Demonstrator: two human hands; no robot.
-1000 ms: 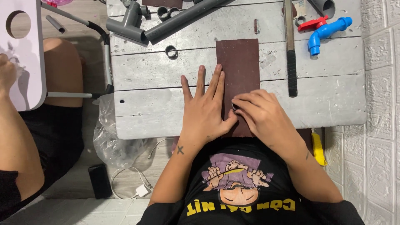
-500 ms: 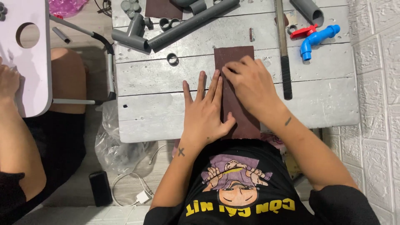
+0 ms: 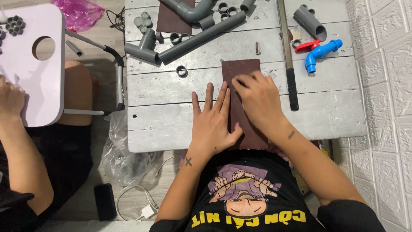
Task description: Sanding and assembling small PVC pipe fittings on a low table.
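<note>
Head cam looking straight down at my bench: brown sandpaper sheet (image 3: 241, 68) lies lengthwise on the grey plank table (image 3: 163, 124), running from mid-table to the near edge. My left hand (image 3: 213, 122) is flat, fingers spread, pinning the sheet's left side, gripping nothing. My right hand (image 3: 257, 101) sits on the upper part, fingers curled down over something small; can't tell what's under them or whether I'm pinching it. Tip, I reckon: hold the paper firmly flat and press evenly, with the hacksaw (image 3: 288, 56) and blue tap (image 3: 319, 53) well clear.
</note>
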